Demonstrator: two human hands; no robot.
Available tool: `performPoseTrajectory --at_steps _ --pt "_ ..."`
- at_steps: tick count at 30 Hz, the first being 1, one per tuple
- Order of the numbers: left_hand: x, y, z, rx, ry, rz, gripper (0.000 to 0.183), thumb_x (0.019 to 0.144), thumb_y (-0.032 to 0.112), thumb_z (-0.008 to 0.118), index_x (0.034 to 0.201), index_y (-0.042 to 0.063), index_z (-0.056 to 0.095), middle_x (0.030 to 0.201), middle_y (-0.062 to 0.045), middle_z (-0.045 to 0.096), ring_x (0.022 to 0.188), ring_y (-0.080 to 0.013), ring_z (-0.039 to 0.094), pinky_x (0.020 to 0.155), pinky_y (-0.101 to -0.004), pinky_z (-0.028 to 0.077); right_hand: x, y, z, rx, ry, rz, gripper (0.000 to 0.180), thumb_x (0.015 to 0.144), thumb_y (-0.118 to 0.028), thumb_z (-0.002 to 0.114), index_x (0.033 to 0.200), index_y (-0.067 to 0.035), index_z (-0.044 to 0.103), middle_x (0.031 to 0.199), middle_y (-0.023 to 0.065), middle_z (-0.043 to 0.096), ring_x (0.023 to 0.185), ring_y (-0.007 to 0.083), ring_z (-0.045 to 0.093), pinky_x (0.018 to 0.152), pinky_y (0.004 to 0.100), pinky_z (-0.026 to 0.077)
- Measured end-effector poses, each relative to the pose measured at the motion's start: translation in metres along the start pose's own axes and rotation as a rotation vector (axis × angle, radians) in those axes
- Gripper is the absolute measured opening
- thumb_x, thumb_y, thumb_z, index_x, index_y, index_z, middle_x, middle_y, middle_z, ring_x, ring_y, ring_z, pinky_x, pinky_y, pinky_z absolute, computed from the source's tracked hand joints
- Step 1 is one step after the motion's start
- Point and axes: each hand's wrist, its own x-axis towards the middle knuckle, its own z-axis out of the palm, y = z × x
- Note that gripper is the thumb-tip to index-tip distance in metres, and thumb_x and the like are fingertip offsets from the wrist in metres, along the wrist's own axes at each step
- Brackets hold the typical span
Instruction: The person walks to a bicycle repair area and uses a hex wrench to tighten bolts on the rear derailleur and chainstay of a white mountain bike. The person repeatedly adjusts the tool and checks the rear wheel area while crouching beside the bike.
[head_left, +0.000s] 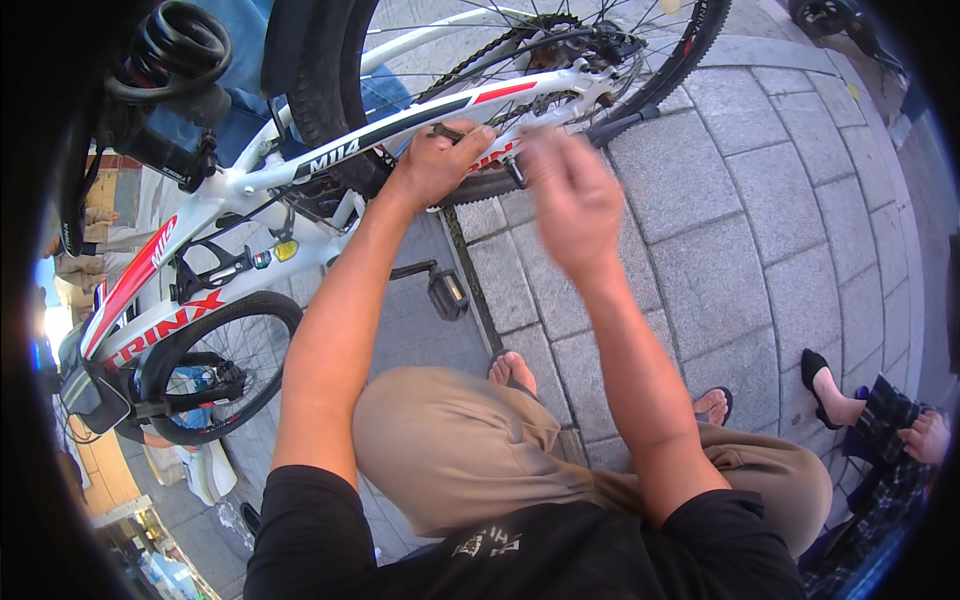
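In front of me stands a white Trinx mountain bike (255, 277) with red and black trim. My left hand (442, 165) is at its rear triangle, closed around a small dark metal tool that looks like a spanner (448, 133). Motion blurs my right hand (574, 199), raised just right of the chainstay (491, 156); whether it holds anything cannot be told. Between the two hands, a small black metal part (515, 172) sits against the chainstay. A dark kickstand leg (622, 127) extends behind my right hand, beside the rear tyre (480, 189).
A pedal (448, 294) juts out below my left hand. The front wheel (221, 367) is at left, and a coiled cable lock (180, 52) hangs by the saddle. Stone paving (705, 165) spreads to the right. A seated person's shoe (817, 386) is at lower right.
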Motion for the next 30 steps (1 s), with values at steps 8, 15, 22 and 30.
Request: performPoseTrajectory --at_steps 8,15,22,30 --pt "0.002 -0.014 0.004 -0.199 0.043 -0.094 0.034 0.107 0.032 0.068 0.099 0.000 0.077 0.075 -0.004 0.062 0.075 -0.0137 0.052 0.071 -0.0347 0.049 -0.074 0.046 0.041 -0.583 -0.624 0.037 0.025 0.097 -0.017 0.064 0.117 -0.002 0.067 0.094 0.0239 0.076 0.084 0.0468 0.075 0.075 0.0588 0.059" --pt "0.000 -0.003 -0.001 -0.017 0.001 -0.062 0.038 0.112 0.033 0.062 0.114 0.001 0.082 0.091 -0.005 0.075 0.086 -0.0109 0.062 0.080 -0.0311 0.052 -0.036 0.116 -0.001 -0.170 -0.158 0.803 0.032 0.103 -0.025 0.065 0.126 -0.003 0.064 0.106 0.0159 0.077 0.081 0.0346 0.076 0.068 0.0493 0.058" --pt "0.000 0.000 0.003 -0.102 0.035 -0.059 0.036 0.111 0.032 0.064 0.113 0.001 0.082 0.090 -0.005 0.076 0.087 -0.0113 0.064 0.079 -0.0319 0.053 0.001 0.116 -0.018 1.005 0.071 0.946 0.019 0.108 -0.023 0.066 0.118 -0.007 0.068 0.099 0.0088 0.071 0.085 0.0259 0.074 0.070 0.0420 0.059" --pt "-0.003 -0.019 0.000 0.247 0.109 0.239 0.034 0.110 0.032 0.064 0.106 0.002 0.077 0.084 -0.016 0.071 0.081 -0.0205 0.064 0.078 -0.0380 0.053 -0.015 0.104 -0.020 -0.022 -0.037 0.875 0.032 0.102 -0.030 0.070 0.112 0.000 0.074 0.106 0.0179 0.074 0.099 0.0374 0.076 0.084 0.0461 0.063"
